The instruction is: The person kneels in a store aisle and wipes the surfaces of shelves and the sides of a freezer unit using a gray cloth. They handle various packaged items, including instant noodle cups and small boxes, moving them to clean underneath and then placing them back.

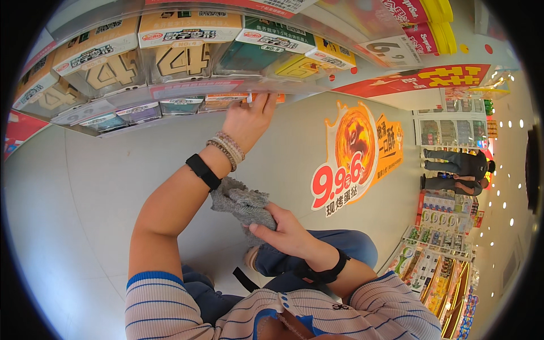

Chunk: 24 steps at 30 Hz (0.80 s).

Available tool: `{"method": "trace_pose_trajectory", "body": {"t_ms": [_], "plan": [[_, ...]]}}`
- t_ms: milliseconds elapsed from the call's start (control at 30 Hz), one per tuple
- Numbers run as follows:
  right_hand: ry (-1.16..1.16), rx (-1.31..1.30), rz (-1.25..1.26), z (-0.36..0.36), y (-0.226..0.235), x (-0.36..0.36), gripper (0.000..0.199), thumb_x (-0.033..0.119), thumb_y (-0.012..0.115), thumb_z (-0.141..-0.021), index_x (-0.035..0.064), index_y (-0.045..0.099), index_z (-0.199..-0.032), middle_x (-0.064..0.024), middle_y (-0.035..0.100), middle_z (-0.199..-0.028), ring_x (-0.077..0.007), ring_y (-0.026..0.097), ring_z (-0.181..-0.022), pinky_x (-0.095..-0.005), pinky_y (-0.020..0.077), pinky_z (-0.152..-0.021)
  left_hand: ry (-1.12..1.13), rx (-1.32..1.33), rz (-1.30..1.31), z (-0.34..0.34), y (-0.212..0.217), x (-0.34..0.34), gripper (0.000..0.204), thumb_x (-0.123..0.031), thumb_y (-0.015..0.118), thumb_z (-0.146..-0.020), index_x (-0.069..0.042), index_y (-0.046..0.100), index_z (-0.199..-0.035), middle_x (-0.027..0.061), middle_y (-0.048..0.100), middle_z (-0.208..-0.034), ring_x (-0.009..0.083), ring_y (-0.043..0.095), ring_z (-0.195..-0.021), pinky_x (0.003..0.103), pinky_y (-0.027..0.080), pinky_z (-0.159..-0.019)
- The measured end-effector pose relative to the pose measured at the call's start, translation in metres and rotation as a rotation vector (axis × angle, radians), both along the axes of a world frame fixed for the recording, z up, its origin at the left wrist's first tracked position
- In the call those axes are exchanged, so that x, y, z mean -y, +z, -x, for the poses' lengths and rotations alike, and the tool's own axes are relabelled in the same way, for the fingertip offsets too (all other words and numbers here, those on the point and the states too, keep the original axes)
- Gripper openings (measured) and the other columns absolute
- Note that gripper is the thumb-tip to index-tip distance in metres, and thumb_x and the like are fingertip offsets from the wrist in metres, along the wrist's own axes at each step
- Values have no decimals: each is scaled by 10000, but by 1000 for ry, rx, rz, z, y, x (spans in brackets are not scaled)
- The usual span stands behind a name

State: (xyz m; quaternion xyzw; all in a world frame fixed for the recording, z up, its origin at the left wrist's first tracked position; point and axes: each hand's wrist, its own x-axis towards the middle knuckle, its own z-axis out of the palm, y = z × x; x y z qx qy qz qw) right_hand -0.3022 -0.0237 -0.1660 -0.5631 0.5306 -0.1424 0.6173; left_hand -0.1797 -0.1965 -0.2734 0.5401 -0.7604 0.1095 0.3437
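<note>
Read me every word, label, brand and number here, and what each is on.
I won't copy wording, but print stands on:
Orange-and-white floor sticker: large, legible.
Red shelf banner: large, legible.
White price tag: large digit.
Orange-topped boxes: titles legible.
Small boxes near the left hand: too small.
Distant packages: blurred.

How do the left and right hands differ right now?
The left hand is up at the shelf; the right hand is lower, nearer the body.
The right hand grips the grey cloth; the left hand has no cloth.
The left wrist has bracelets; the right shows none.
Both are bare, with a black band on each arm.
</note>
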Motion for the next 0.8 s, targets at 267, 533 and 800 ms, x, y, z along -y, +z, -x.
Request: {"method": "trace_pose_trajectory", "body": {"t_ms": [267,533,800], "plan": [[-27,-24,11,-1,4,2,326,188,627,-892,-20,498,-1108,-88,595,-842,-121,544,-766,-294,479,-701,-77,-56,-5,-7,0,-12,430,-66,628,-710,-93,599,-1138,89,530,-1140,158,621,-624,316,526,-587],[-157,-146,74,-2,25,9,314,114,610,-903,-22,510,-1168,-37,624,-945,-97,553,-859,-262,465,-797,-213,-181,70,-23,0,-22,406,-61,631,-706,-126,611,-1106,71,557,-1143,176,603,-575,296,509,-559],[-800,134,377,1,23,21,294,105,549,-930,-14,476,-1188,-54,569,-1067,-96,524,-948,-247,440,-837,-400,-304,201,-43,20,-47,450,-103,705,-671,-145,608,-1109,55,589,-1095,116,543,-556,267,445,-536]]}}
